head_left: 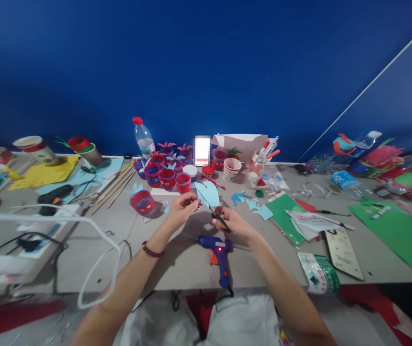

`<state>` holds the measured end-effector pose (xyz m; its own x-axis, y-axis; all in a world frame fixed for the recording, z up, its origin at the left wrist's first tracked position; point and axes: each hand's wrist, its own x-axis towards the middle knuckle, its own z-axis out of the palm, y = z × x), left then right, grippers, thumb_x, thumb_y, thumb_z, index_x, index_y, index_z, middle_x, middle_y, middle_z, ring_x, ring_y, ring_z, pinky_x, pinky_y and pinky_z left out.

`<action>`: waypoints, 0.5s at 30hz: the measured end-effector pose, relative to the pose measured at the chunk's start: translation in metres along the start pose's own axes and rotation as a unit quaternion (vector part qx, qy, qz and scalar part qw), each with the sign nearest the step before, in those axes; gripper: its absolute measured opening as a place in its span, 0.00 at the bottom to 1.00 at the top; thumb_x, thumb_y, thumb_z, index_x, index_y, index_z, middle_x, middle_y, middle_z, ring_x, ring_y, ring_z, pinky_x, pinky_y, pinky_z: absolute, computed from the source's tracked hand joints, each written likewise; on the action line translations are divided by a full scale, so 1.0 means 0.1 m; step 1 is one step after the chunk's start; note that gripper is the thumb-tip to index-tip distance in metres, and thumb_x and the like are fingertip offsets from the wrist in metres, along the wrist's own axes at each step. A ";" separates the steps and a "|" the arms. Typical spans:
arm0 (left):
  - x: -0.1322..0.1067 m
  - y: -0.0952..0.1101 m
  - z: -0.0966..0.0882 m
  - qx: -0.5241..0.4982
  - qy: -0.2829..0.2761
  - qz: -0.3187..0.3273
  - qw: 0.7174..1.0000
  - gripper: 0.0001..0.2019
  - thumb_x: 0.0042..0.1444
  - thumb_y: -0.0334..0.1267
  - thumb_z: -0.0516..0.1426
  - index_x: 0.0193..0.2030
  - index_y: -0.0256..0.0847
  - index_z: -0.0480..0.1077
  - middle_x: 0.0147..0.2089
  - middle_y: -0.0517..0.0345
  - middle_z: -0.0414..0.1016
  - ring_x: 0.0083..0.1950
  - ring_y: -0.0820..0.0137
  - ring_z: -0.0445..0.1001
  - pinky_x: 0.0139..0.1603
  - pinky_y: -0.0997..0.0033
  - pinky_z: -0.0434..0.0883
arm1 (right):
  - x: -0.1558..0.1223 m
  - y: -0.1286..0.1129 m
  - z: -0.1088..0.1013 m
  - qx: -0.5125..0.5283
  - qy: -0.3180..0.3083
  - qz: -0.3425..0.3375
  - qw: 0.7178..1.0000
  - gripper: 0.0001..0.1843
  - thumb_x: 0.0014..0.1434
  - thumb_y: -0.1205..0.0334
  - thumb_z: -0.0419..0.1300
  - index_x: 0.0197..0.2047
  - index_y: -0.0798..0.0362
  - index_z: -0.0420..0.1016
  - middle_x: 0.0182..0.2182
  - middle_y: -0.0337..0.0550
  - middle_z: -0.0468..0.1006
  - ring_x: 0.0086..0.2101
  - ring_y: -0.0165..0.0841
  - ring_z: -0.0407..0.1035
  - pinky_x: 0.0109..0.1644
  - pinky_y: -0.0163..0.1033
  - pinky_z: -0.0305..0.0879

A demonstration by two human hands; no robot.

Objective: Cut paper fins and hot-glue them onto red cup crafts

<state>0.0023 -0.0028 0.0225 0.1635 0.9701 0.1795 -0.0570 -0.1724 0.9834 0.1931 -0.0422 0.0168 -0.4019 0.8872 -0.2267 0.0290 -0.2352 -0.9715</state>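
Hands at work midway along the near edge of the grey table (177, 271). The person's left hand (184, 205) pinches a light-blue cut-out (208, 192) between thumb and fingertips and holds it tilted up just above the table. A beaded bracelet (152, 250) sits on that wrist. The right hand (231, 222) is curled shut around the black handles of a pair of scissors (220, 220), whose thin blades point up and left to the cut-out's lower edge. Whether the blades are apart or closed is too small to tell.

A blue hot-glue gun (219, 253) lies between the forearms, closer to the near edge, with its red lamp lit. Toward the far edge stands a cluster of red-and-blue cups (166, 175), with one more red cup (143, 202) apart on the left. Light-blue offcuts (259, 209) and a green sheet (285, 216) lie to the right of the hands.

The step appears to be a trimming cut. It should go best if the pinch sits close to the cutting line, so the sheet does not flop. The sheet is better turned into the blades than the scissors swung around it, with short bites near the pivot on curves. The left fingertips should be kept out of the blade path, and both forearms off the lit glue gun.
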 end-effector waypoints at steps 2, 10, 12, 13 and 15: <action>0.00 0.00 0.00 0.003 -0.010 -0.001 1.000 0.12 0.46 0.44 0.63 0.24 0.38 0.69 0.22 0.61 0.70 0.23 0.75 0.68 0.26 0.75 0.68 | -0.01 -0.02 0.01 -0.003 -0.005 0.001 1.000 0.26 0.44 0.45 0.69 0.32 0.52 0.61 0.16 0.28 0.60 0.18 0.21 0.51 0.22 0.29 0.44; 0.01 0.00 -0.03 0.021 -0.055 -0.016 0.998 0.13 0.45 0.45 0.63 0.24 0.36 0.72 0.23 0.57 0.73 0.25 0.74 0.69 0.28 0.75 0.67 | 0.03 0.04 -0.03 -0.008 0.002 -0.004 1.000 0.28 0.43 0.44 0.69 0.31 0.52 0.59 0.16 0.27 0.58 0.18 0.21 0.50 0.20 0.29 0.42; 0.01 -0.01 -0.03 0.023 -0.049 -0.023 0.998 0.13 0.44 0.45 0.64 0.24 0.36 0.72 0.23 0.57 0.73 0.25 0.74 0.69 0.27 0.75 0.67 | 0.03 0.05 -0.03 -0.009 -0.002 -0.006 1.000 0.27 0.44 0.44 0.69 0.31 0.52 0.59 0.16 0.27 0.58 0.18 0.21 0.50 0.20 0.29 0.42; 0.01 -0.01 -0.03 0.021 -0.042 -0.026 0.999 0.14 0.44 0.46 0.64 0.24 0.36 0.72 0.22 0.58 0.73 0.25 0.74 0.69 0.27 0.75 0.67 | 0.03 0.05 -0.03 -0.010 -0.003 -0.005 1.000 0.27 0.44 0.45 0.69 0.31 0.52 0.59 0.16 0.27 0.58 0.18 0.21 0.51 0.21 0.29 0.43; 0.01 -0.02 -0.03 0.012 -0.024 -0.033 0.999 0.13 0.43 0.46 0.64 0.25 0.36 0.72 0.22 0.58 0.73 0.25 0.74 0.69 0.27 0.75 0.67 | 0.02 0.04 -0.03 -0.012 -0.001 -0.004 1.000 0.27 0.44 0.45 0.69 0.31 0.52 0.59 0.17 0.27 0.58 0.18 0.21 0.51 0.20 0.29 0.44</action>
<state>0.0001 -0.0009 0.0203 0.2139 0.9700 0.1157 -0.0215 -0.1138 0.9933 0.1949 -0.0406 0.0121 -0.4035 0.8884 -0.2187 0.0474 -0.2184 -0.9747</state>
